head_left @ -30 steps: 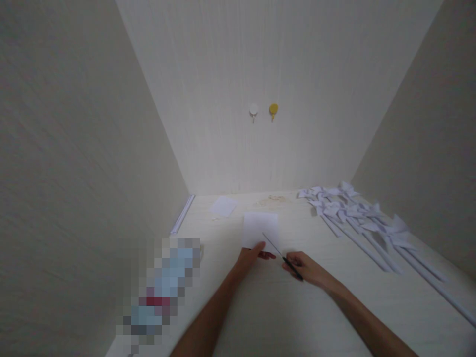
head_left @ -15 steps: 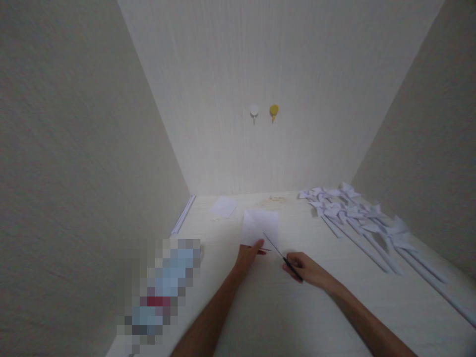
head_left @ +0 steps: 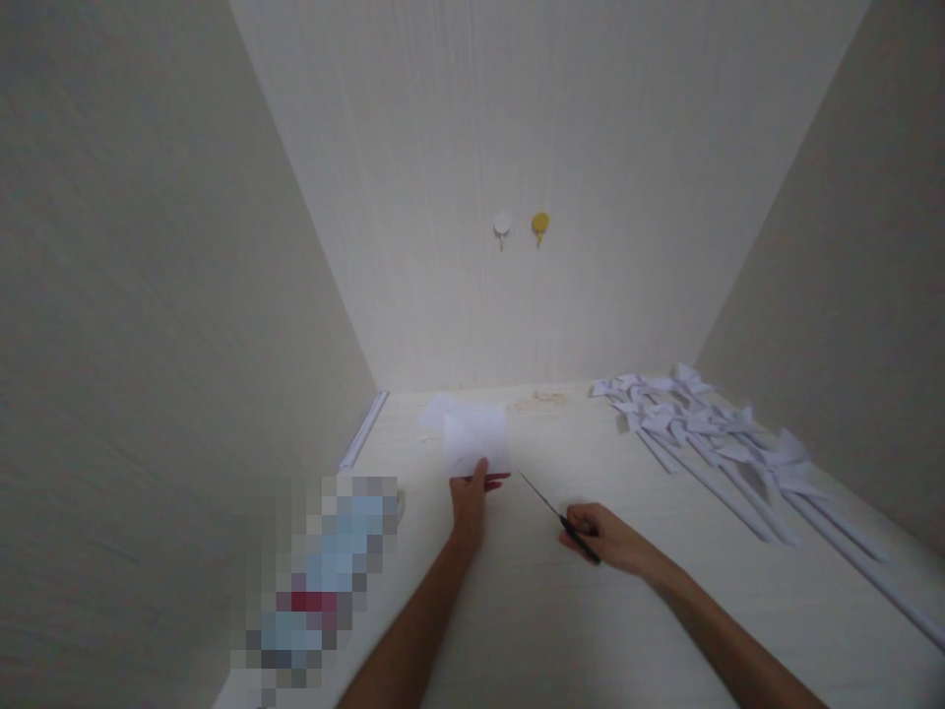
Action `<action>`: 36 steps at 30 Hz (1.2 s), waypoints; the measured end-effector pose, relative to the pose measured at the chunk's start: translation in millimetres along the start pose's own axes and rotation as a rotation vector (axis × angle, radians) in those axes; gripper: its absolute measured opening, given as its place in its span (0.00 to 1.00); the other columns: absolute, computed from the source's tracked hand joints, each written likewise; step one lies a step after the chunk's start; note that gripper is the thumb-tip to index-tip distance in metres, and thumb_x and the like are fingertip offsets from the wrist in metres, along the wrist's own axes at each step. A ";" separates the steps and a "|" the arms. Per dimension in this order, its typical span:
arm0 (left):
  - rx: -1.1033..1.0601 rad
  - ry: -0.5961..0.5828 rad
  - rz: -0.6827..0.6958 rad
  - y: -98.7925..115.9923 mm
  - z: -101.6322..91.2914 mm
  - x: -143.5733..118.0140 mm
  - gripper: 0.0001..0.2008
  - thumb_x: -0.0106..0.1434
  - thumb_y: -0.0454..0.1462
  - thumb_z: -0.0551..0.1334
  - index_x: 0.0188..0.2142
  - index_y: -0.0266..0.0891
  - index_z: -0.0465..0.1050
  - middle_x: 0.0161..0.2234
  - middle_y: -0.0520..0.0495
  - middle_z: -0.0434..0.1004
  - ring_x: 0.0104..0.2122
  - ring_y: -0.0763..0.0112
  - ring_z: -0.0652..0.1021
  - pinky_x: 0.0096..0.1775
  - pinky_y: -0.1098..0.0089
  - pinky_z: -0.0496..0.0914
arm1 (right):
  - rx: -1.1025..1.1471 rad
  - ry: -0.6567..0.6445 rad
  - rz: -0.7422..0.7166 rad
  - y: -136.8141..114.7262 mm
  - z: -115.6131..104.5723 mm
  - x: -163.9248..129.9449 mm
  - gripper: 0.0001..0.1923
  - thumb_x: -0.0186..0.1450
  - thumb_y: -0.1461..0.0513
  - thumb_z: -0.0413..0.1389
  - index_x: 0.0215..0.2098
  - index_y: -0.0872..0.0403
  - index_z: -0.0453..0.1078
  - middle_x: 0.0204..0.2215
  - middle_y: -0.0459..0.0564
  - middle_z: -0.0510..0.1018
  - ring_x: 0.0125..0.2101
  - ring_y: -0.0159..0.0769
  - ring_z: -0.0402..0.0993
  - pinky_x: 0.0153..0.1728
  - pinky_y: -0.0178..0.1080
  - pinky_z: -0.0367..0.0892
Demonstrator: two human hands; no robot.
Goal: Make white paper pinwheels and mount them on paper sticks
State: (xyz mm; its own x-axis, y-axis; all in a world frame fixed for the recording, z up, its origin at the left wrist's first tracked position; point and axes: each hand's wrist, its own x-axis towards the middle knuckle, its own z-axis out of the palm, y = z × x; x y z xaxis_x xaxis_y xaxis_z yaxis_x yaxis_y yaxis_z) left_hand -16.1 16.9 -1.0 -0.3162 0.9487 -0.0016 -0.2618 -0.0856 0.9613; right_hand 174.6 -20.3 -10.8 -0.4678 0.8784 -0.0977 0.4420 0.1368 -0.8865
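left hand (head_left: 470, 504) pinches the white paper (head_left: 476, 440) by its near edge, lifted off the table (head_left: 532, 611); right hand (head_left: 601, 537) grips scissors (head_left: 557, 512), blades apart from it, clear of the sheet.

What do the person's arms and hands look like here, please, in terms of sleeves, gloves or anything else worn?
Both forearms are bare as far as the picture shows, with no sleeves in view. The left hand and right hand wear no gloves. No watch, bracelet or ring shows, though the picture is too soft to rule out small things.
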 end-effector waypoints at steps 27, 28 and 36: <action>0.213 -0.175 0.191 5.2 1.9 -8.0 0.14 0.52 0.46 0.55 0.24 0.36 0.62 0.17 0.55 0.62 0.15 0.77 0.68 0.16 0.76 0.62 | 0.300 0.167 0.171 -25.3 -2.0 0.1 0.20 0.48 0.46 0.49 0.20 0.53 0.51 0.12 0.36 0.54 0.10 0.18 0.42 0.08 0.26 0.38; 0.221 -0.165 0.205 4.9 1.2 -7.3 0.14 0.51 0.46 0.55 0.23 0.36 0.62 0.16 0.56 0.61 0.15 0.77 0.67 0.17 0.77 0.61 | 0.294 0.168 0.171 -25.5 -1.8 0.3 0.20 0.48 0.46 0.49 0.19 0.53 0.51 0.13 0.36 0.54 0.10 0.18 0.42 0.08 0.26 0.38; 0.217 -0.104 0.203 -2.1 -5.4 -0.4 0.15 0.50 0.44 0.57 0.17 0.35 0.60 0.15 0.57 0.55 0.17 0.80 0.60 0.18 0.78 0.56 | 0.290 0.165 0.140 -24.6 -2.0 -0.2 0.19 0.49 0.47 0.48 0.18 0.54 0.52 0.13 0.38 0.55 0.11 0.19 0.44 0.08 0.27 0.38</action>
State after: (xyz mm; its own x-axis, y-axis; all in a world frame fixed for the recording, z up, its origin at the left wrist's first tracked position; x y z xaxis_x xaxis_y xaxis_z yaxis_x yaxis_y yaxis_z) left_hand -20.3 15.1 -4.5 -0.2438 0.9459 0.2141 0.0018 -0.2203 0.9754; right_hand 165.3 -22.9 12.0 -0.2777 0.9448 -0.1738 0.2466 -0.1047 -0.9634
